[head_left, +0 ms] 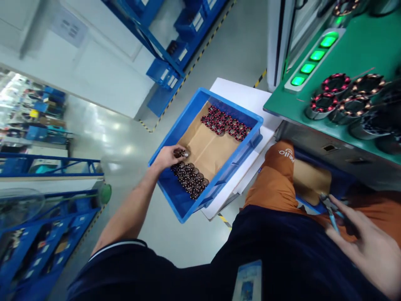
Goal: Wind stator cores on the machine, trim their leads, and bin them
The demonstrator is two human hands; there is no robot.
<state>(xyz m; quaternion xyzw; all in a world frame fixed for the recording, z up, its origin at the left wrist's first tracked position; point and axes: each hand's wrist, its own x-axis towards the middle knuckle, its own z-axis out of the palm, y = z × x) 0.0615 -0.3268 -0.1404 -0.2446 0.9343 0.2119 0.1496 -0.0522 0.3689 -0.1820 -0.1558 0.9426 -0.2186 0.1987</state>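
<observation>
My left hand (166,157) reaches into a blue plastic crate (180,125), its fingers closed around a small dark motor stator (181,153). Just below that hand, a cluster of dark wound stators (189,179) is packed at the crate's near end. Several red-wound stators (224,122) sit together at the far end, with bare brown cardboard (209,152) between the two groups. Over my lap at the lower right, my right hand (363,240) is closed on pliers (331,213) with blue and dark handles, their jaws pointing up and left.
The crate stands on a white surface (216,205). To the right, a green workbench (354,54) carries larger stators (335,83) and green-lit buttons (317,55). Another cardboard-lined bin (313,179) lies under the bench, beside my legs. Blue shelving (175,58) stands beyond the floor tape.
</observation>
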